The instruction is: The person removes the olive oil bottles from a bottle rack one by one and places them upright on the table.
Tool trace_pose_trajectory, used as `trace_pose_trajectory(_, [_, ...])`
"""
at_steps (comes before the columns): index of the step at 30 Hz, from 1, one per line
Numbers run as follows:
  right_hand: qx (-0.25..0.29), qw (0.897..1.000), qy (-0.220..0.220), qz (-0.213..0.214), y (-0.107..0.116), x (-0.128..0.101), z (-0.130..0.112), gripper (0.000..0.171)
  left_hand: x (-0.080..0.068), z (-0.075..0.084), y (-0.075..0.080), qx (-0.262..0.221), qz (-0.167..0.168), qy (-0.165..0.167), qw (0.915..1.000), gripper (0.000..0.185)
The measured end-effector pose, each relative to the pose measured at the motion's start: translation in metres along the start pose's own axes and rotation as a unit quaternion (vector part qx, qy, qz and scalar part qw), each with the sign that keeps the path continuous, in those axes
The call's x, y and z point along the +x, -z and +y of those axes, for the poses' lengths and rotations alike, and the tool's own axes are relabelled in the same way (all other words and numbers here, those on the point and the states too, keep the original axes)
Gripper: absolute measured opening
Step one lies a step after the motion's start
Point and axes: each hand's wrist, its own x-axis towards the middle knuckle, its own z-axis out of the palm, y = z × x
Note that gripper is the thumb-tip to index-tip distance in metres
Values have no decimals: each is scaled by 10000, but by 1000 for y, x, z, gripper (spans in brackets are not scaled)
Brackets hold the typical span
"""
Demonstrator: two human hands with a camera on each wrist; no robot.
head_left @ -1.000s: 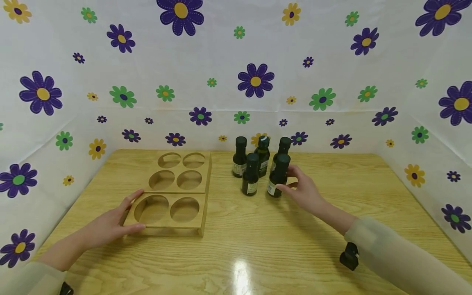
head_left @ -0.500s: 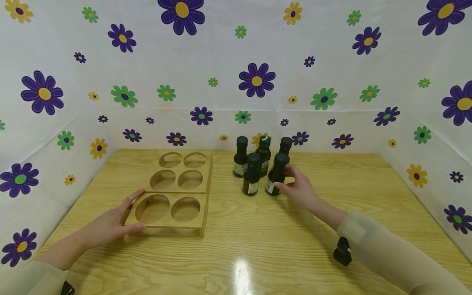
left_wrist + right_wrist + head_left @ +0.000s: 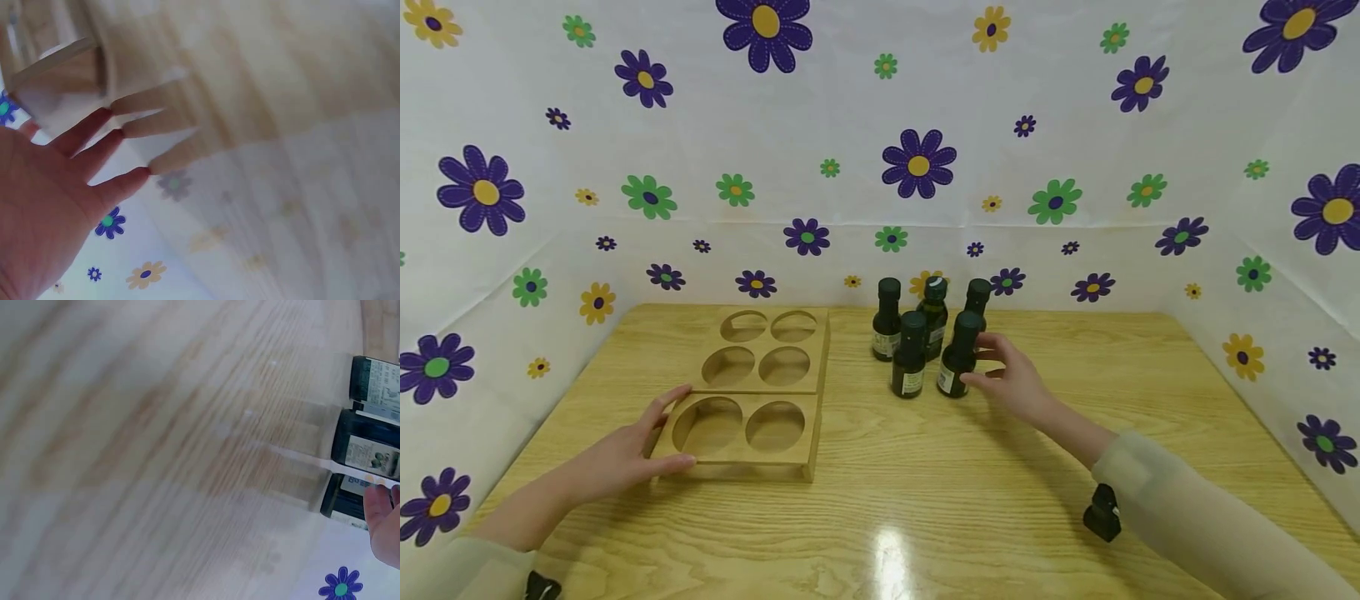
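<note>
On the left of the table stands a stepped wooden rack [image 3: 775, 386] with several round holes. My left hand [image 3: 617, 462] rests at its left side, thumb on the front edge and index finger at the step; the left wrist view shows the other fingers [image 3: 100, 140] spread nearly straight. My right hand [image 3: 1011, 382] holds a small dark glass bottle [image 3: 957, 367] with a pale label, thumb in front and fingers behind. The bottle stands upright. Beside it is another dark bottle [image 3: 909, 367]. In the right wrist view the right hand [image 3: 386, 528] is cut off by the frame edge.
Behind the front two stand a left bottle [image 3: 887, 321], a middle bottle [image 3: 934, 312] with a marked cap, and a right bottle [image 3: 979, 300], partly hidden by the held one. A flowered cloth [image 3: 820, 108] encloses the wooden table [image 3: 985, 517] at back and sides.
My right hand has shifted the held bottle slightly left, closer to the neighbouring front bottle. The left hand and the rack have stayed in place.
</note>
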Motion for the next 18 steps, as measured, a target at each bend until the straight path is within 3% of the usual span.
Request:
trace_pose_trajectory(11, [396,9989,109,214,28,-37,-21,51,0,3,19,-340,64,116,9993,89])
trace_pose_trajectory(18, [-180,9997,-25,180,46,-71,-29,57,7,24,28,102,464,100,9988,85])
